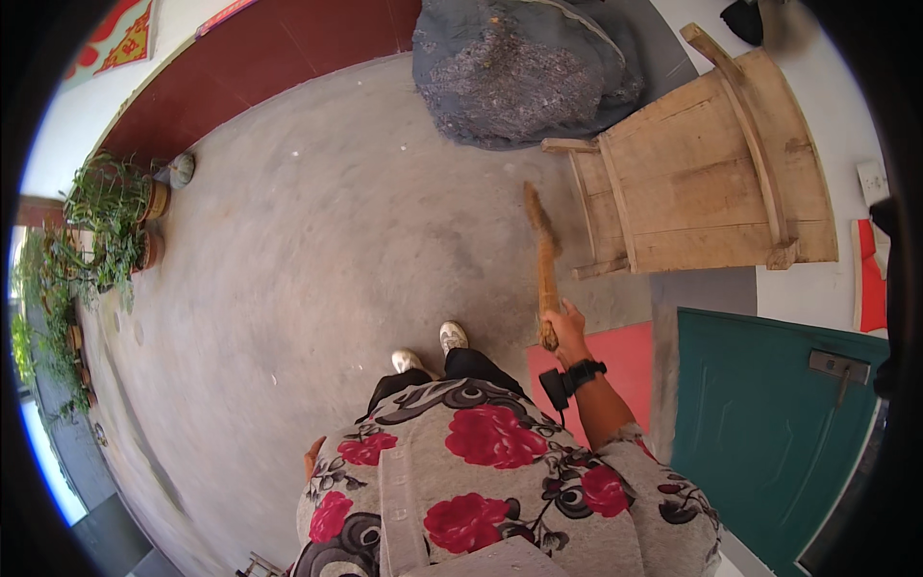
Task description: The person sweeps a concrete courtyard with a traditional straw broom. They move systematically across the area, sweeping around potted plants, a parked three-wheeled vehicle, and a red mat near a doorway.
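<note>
My right hand [567, 327] is closed round the handle end of a short hand broom [544, 260], which is long, thin and tan-brown. Its darker, bristly end points forward, away from me, over the concrete floor [317, 231]. A black band with a small box sits on my right wrist. Only a bit of my left hand [313, 458] shows beside my left hip, mostly hidden by the flowered top, so its fingers cannot be made out. My feet in light shoes [453, 336] stand on the floor.
A large grey netted bundle [524, 77] lies ahead by the wall. To its right leans a wooden panel with crossbars [692, 163]. A green door [769, 433] is at my right, beside a red floor patch [615, 370]. Potted plants [106, 231] line the left.
</note>
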A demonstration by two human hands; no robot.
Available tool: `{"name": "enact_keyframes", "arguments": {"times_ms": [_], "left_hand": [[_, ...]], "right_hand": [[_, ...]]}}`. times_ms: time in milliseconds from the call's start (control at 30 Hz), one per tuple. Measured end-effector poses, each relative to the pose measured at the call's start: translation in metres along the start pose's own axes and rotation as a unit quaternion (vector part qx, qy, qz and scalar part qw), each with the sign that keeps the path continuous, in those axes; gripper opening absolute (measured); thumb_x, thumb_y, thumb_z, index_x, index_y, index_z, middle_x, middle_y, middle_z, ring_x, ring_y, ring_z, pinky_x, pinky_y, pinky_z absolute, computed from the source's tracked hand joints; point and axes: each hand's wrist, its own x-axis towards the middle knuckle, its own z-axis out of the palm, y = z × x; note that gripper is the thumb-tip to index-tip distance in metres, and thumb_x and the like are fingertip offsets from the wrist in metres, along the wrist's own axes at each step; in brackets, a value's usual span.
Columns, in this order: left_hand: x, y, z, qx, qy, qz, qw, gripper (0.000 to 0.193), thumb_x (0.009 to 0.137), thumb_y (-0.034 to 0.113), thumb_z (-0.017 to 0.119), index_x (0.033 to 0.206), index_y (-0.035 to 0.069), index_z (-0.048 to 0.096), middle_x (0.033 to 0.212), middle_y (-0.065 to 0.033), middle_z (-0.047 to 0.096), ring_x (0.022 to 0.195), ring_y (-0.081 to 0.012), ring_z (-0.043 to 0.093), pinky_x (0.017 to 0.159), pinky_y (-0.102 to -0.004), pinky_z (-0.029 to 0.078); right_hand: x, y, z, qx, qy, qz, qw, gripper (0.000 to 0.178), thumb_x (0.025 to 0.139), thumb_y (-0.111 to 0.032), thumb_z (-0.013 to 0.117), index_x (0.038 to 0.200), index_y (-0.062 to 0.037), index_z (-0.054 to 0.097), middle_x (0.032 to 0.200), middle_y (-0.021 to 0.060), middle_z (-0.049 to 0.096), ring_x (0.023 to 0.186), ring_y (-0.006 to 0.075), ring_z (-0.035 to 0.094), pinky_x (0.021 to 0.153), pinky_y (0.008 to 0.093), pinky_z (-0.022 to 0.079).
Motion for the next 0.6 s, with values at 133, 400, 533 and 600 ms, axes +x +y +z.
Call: {"name": "enact_keyframes", "arguments": {"times_ms": [133,400,533,600], "left_hand": [[0.011,0.015,0.021,0.059,-0.013,0.003,0.998,0.038,0.079,0.014,0.050,0.113,-0.002,0.043,0.092,-0.0137,0.059,0.080,-0.0184,0.056,0.069,-0.0269,0.045],[0.026,0.053,0.063,0.100,-0.035,0.016,0.994,0.038,0.079,0.015,0.050,0.112,-0.002,0.044,0.092,-0.0140,0.059,0.080,-0.0185,0.056,0.069,-0.0272,0.045],[0.005,0.052,0.035,0.127,-0.003,0.001,0.992,0.037,0.079,0.015,0.050,0.112,-0.002,0.044,0.092,-0.0142,0.059,0.080,-0.0186,0.056,0.070,-0.0273,0.045],[-0.003,0.048,0.019,0.149,0.016,-0.009,0.989,0.037,0.079,0.015,0.050,0.112,-0.002,0.044,0.092,-0.0143,0.059,0.080,-0.0187,0.056,0.070,-0.0273,0.045]], "right_hand": [[0.068,0.003,0.019,-0.018,0.091,-0.092,0.991,0.029,0.062,-0.003,0.056,0.089,0.0013,0.045,0.068,0.0096,0.050,0.048,0.0196,0.049,0.038,0.0326,0.039],[0.093,0.024,0.071,0.136,-0.010,0.064,0.989,0.016,0.064,-0.002,0.056,0.072,-0.0046,0.043,0.059,0.0063,0.045,0.044,0.0210,0.048,0.036,0.0364,0.041],[0.048,0.005,0.036,0.105,-0.117,0.065,0.985,0.026,0.063,0.000,0.055,0.087,-0.0006,0.046,0.065,0.0080,0.050,0.044,0.0191,0.047,0.037,0.0340,0.040],[0.037,0.000,0.021,0.086,-0.035,0.025,0.995,0.037,0.064,0.000,0.054,0.099,0.0012,0.042,0.065,0.0072,0.050,0.042,0.0182,0.046,0.037,0.0335,0.040]]}}
